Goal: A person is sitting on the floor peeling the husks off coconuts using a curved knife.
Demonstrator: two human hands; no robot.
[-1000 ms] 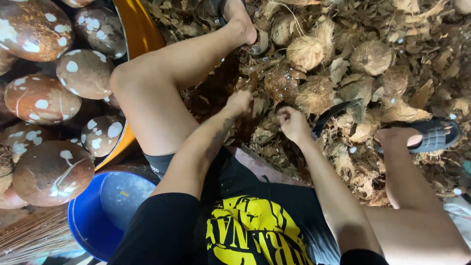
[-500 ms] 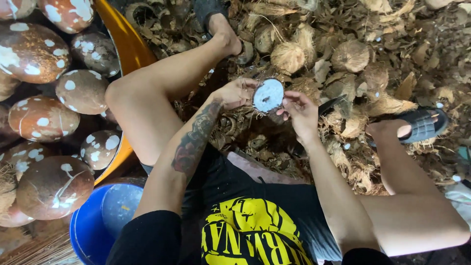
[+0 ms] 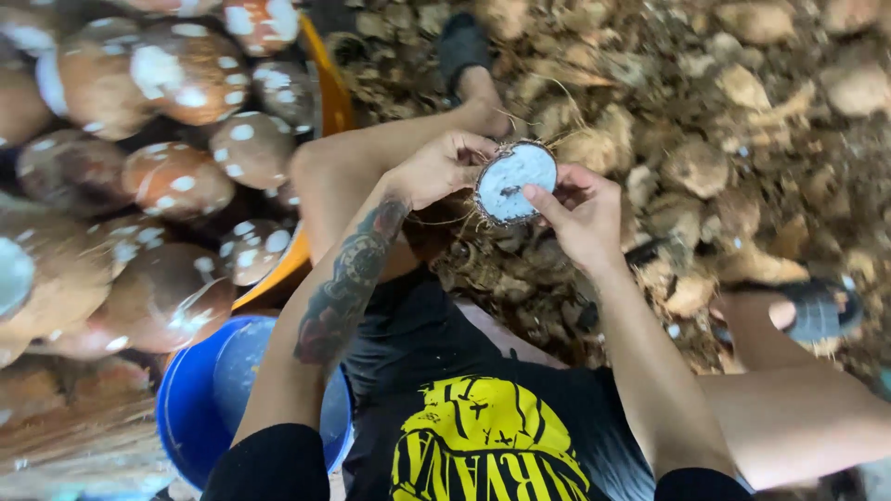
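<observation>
Two hands, left hand (image 3: 441, 167) and right hand (image 3: 580, 213), fingers gripping one coconut half (image 3: 515, 181), white side up; husks (image 3: 742, 121) beyond fingers.

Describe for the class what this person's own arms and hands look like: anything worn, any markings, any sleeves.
Both hands are bare, with no gloves, rings or watch to be seen. The left hand belongs to a forearm bearing a large dark tattoo that runs from wrist toward elbow. The right hand has an unmarked forearm. Short black sleeves cover both upper arms, part of a black shirt with a yellow print.
</observation>
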